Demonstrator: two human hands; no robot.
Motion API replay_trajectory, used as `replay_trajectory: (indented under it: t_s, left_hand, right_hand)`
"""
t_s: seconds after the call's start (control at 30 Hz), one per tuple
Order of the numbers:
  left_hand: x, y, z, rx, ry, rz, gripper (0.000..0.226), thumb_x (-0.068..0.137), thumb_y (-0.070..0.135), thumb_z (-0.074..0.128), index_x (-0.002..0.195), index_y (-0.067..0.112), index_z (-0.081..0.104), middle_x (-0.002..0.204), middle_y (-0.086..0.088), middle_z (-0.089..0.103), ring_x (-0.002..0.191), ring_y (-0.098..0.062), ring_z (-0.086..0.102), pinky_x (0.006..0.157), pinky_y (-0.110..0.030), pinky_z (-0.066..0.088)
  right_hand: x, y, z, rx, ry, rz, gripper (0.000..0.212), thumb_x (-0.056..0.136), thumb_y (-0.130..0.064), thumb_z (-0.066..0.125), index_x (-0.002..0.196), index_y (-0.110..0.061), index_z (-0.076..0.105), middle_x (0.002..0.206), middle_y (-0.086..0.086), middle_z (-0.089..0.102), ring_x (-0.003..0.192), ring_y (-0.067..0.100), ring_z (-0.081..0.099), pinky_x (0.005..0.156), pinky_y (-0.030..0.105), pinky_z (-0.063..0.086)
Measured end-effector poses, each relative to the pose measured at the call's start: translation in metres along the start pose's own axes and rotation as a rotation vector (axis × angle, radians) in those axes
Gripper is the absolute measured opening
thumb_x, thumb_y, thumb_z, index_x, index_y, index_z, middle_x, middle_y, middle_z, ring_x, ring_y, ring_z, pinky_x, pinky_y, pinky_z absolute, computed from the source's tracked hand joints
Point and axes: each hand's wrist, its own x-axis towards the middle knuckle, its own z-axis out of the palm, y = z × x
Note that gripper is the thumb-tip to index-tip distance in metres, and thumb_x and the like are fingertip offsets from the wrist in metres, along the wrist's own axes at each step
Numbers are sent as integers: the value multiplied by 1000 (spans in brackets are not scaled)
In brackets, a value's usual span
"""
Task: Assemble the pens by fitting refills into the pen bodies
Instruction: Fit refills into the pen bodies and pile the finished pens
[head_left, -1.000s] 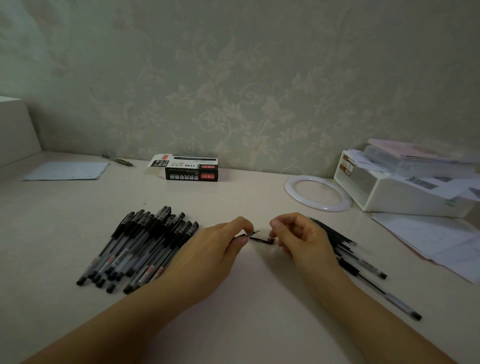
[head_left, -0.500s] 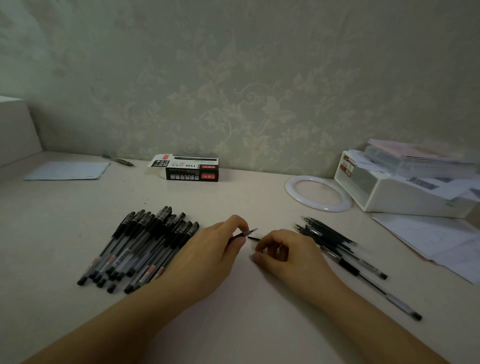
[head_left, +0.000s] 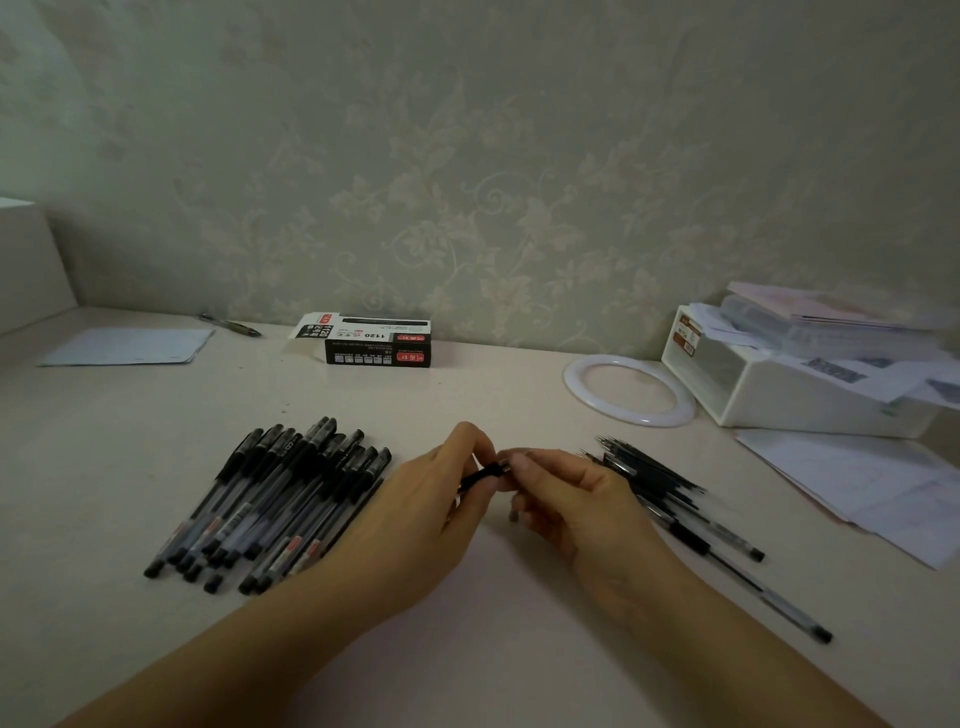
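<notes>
The left hand (head_left: 415, 525) holds a dark pen body (head_left: 480, 475) above the desk (head_left: 493, 649), with thumb and fingers curled around it near its front end. The right hand (head_left: 563, 499) meets it from the other side, and its fingertips (head_left: 517, 462) pinch something small right at the pen's tip. What this small part is, I cannot tell; it is mostly hidden by the fingers. I judge that the person is closing the front of a pen in which the refill already sits, but this is only a guess.

To the left lies a pile of capped pens (head_left: 270, 504), close beside the left wrist. To the right, partly behind the right hand, is a bundle of thin refills (head_left: 654, 473), and near it two pens (head_left: 737, 561) lie on the desk. A pen box (head_left: 369, 343), a white ring (head_left: 628, 389) and a white tray with papers (head_left: 800, 379) stand farther back.

What could go wrong: the small part is held only by the fingertips, so it could slip and roll away on the smooth desk. If the two pieces do not meet in a straight line, the part may go on crooked or jam, and hard pushing could bend the thin refill. The light is dim and the fingers cover the joint, so a bad fit could be easy to miss. Also, the right forearm is near the refills and could push them off their pile.
</notes>
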Motion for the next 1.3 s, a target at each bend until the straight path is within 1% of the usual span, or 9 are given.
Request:
replay_trajectory:
  t_s: [0.1, 0.23, 0.37, 0.47, 0.57, 0.63, 0.77, 1.0, 1.3]
  left_hand:
    - [0, -4, 0, 21, -6, -1, 7, 96, 29, 50, 97, 29, 43, 69, 15, 52, 59, -5, 48, 52, -14, 34]
    - [0, -10, -1, 76, -19, -33, 7, 97, 30, 48, 96, 32, 41, 72, 19, 52, 59, -5, 47, 52, -17, 35]
    - [1, -15, -2, 98, -18, -72, 6, 97, 32, 47, 97, 32, 41, 69, 14, 50, 61, -1, 48, 52, -17, 35]
    - [0, -15, -2, 116, -21, -83, 6, 97, 34, 47, 96, 34, 41, 70, 15, 50, 62, 0, 48, 47, -17, 30]
    - [1, -15, -3, 129, -12, -87, 5, 97, 34, 46, 96, 33, 41, 71, 14, 51, 64, -1, 49, 48, -18, 30]
    - [2, -17, -5, 133, 0, -98, 5, 97, 33, 47, 96, 32, 42, 70, 13, 51, 63, 0, 50, 47, -19, 31]
    - [3, -19, -8, 144, 28, -122, 6, 96, 32, 47, 95, 32, 42, 71, 11, 53, 62, -1, 51, 47, -19, 30]
    - [13, -26, -44, 315, 31, -276, 11, 91, 38, 57, 87, 31, 49, 72, 12, 58, 63, 0, 52, 56, -24, 42]
    - [11, -35, -95, 482, -257, -493, 20, 77, 41, 74, 69, 28, 61, 70, 11, 56, 64, -2, 51, 53, -18, 32]
  right_hand:
    - [4, -3, 0, 105, 36, 12, 18, 84, -25, 66, 94, -13, 75, 94, 9, 76, 75, 13, 68, 68, 22, 56]
    - [13, -19, -18, 249, 358, -135, 14, 103, -20, 45, 97, -11, 54, 86, 5, 77, 65, 11, 67, 63, 23, 56]
    - [17, -27, -48, -245, 655, -390, 13, 100, -31, 53, 92, -26, 63, 70, -10, 68, 51, -1, 51, 54, 12, 43]
    - [20, -22, -56, -704, 567, -464, 11, 96, -32, 59, 89, -30, 68, 69, -15, 65, 58, -2, 56, 56, 12, 39]
    - [21, -9, -58, -1147, 444, -476, 13, 95, -29, 60, 96, -25, 72, 82, -13, 64, 75, 6, 58, 66, 24, 45]
    - [23, -4, -59, -1307, 390, -446, 16, 95, -29, 60, 98, -23, 74, 84, -10, 58, 82, 13, 54, 67, 27, 40]
    - [26, 0, -61, -1400, 352, -397, 18, 96, -29, 58, 102, -24, 75, 84, -10, 50, 85, 14, 50, 66, 25, 33]
    - [26, 1, -62, -1375, 330, -392, 20, 95, -26, 61, 111, -20, 71, 96, -4, 54, 91, 16, 53, 78, 30, 46]
    - [21, -1, -42, -1252, 316, -624, 16, 90, -16, 67, 105, -14, 74, 92, -3, 61, 85, 18, 59, 74, 37, 52]
